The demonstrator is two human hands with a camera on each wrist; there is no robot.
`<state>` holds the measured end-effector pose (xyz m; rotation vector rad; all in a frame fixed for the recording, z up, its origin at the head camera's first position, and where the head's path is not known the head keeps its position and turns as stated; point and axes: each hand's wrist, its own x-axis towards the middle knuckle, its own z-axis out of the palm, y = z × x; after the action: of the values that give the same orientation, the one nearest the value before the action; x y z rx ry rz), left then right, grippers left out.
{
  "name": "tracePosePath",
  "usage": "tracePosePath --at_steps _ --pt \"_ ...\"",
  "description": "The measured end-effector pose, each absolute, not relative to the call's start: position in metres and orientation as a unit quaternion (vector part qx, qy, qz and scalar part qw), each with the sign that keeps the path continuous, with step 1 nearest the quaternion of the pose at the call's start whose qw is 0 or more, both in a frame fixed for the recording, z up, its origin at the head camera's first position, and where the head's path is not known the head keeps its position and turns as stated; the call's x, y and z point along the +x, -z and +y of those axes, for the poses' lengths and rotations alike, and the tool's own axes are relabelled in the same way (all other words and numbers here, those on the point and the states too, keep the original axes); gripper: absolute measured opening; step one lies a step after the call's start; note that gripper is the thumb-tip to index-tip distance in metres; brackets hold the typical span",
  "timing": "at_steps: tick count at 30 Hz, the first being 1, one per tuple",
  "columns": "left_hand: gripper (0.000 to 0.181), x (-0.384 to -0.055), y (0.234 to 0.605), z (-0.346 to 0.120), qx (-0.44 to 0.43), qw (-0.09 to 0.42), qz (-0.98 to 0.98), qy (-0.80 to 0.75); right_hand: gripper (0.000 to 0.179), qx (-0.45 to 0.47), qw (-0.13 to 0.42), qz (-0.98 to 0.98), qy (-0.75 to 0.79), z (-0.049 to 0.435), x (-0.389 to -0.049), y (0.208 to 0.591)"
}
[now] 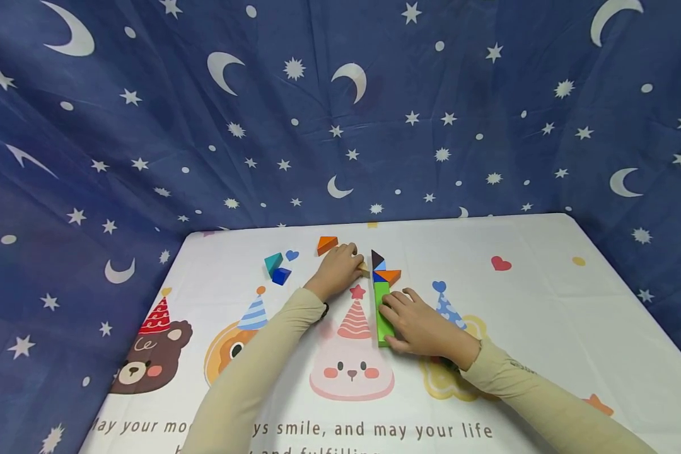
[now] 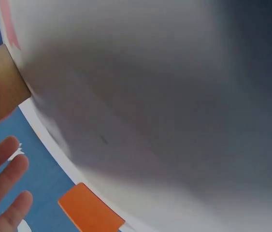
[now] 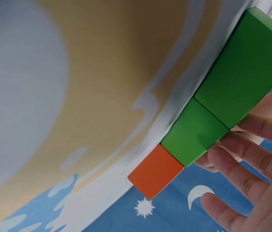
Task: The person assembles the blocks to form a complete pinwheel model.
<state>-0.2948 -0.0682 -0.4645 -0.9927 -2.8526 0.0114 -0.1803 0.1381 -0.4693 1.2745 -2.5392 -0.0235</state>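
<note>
My left hand (image 1: 339, 268) pinches a plain wooden block (image 2: 3, 84) between thumb and forefinger, just left of a row of blocks. Its other fingers are spread away from the block. Two green blocks (image 3: 244, 67) lie end to end in that row. My right hand (image 1: 422, 321) rests against them from the right, its fingertips touching the green with fingers loosely extended. At the row's far end sit a dark block (image 1: 377, 258), small blue pieces (image 1: 381, 266) and an orange triangular block (image 1: 392, 277).
Left of the row are a teal block (image 1: 273, 263), a blue block (image 1: 281, 276) and an orange block (image 1: 327, 244). They lie on a white cloth (image 1: 533, 284) printed with cartoon animals. A blue starry curtain (image 1: 397, 170) hangs behind the table.
</note>
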Motion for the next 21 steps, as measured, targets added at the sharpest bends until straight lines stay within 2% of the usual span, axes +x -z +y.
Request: tracePosePath --at_steps 7,21 --pt "0.025 -0.2916 0.4640 -0.0637 -0.312 0.053 -0.948 -0.004 0.045 0.444 0.149 -0.884 0.002 0.1382 -0.1797 0.4691" --pt "0.023 -0.2894 0.4606 -0.0596 -0.321 0.072 -0.944 0.004 0.046 0.443 0.148 -0.884 0.008 0.1377 -0.1793 0.4684"
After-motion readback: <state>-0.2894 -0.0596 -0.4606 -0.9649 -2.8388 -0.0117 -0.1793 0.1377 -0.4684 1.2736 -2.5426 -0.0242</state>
